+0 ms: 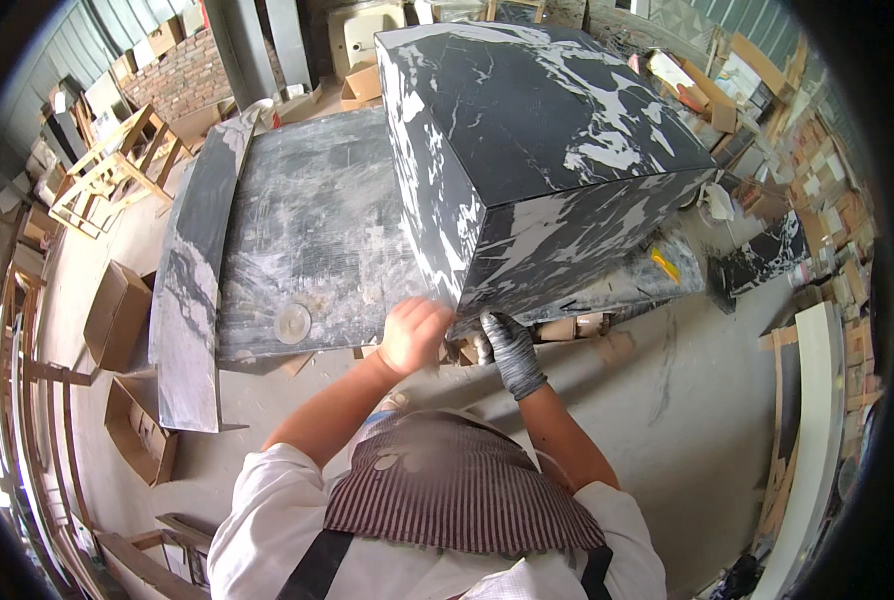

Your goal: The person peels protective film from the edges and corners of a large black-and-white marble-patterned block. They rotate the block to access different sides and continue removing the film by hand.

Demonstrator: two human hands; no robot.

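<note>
Bare skin shows on the left hand (pixel 414 333), which is curled into a loose fist with the knuckles set against the lower front corner of the large black marble block with white veins (pixel 537 150); whether its fingers pinch anything cannot be told; the right hand (pixel 510 345) wears a grey knitted glove, its fingers bent and laid against the lower edge of the same corner, just beside the left hand.

That block is box-shaped with sharp, polished edges and glossy faces; it stands on the dusty grey stone slab (pixel 307 230), at the slab's right part; its near vertical corner points toward the person, and its long axis runs away from the person toward the upper right.

That slab is flat, matt and scratched, with a round drain recess (pixel 292 322) near its front edge; a long narrow strip of dark veined marble (pixel 195 270) lies along its left side; open brown cardboard boxes (pixel 117 315) sit on the pale dusty concrete floor (pixel 667 400) further left; a wooden frame stand (pixel 107 175) is beyond them.
</note>
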